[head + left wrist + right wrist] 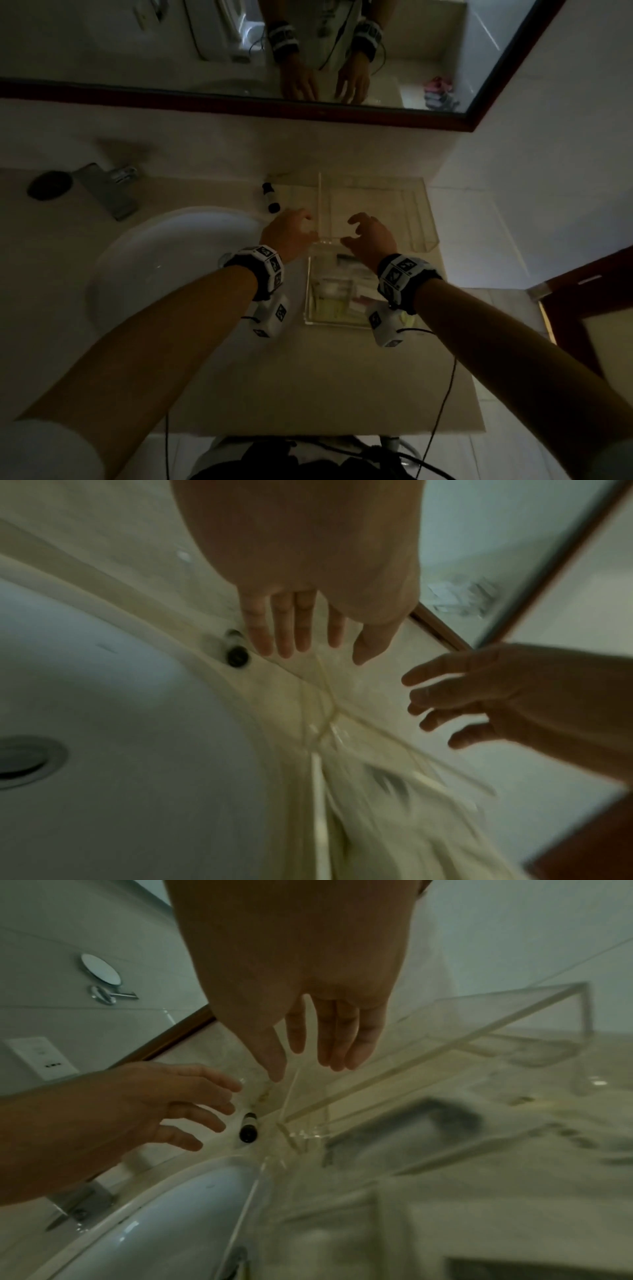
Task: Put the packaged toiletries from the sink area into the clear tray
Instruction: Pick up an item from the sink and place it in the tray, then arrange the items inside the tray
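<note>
A clear tray (310, 301) stands on the counter right of the sink, with several flat packaged toiletries (337, 296) lying in it. Behind it rises a clear acrylic lid or second box (407, 209). A small bottle with a black cap (270, 197) lies on the counter left of that, also in the left wrist view (236, 653) and the right wrist view (248, 1130). My left hand (310, 226) hovers at the tray's far left corner, fingers relaxed and holding nothing (318, 647). My right hand (352, 231) hovers over the tray's far edge, fingers loosely curled, also holding nothing (304, 1069).
The white sink basin (144, 274) fills the left, with its faucet (106, 188) at the back. A framed mirror (239, 99) runs along the wall. A dark wooden door frame (582, 284) is at the right. The beige counter (308, 394) stretches toward me.
</note>
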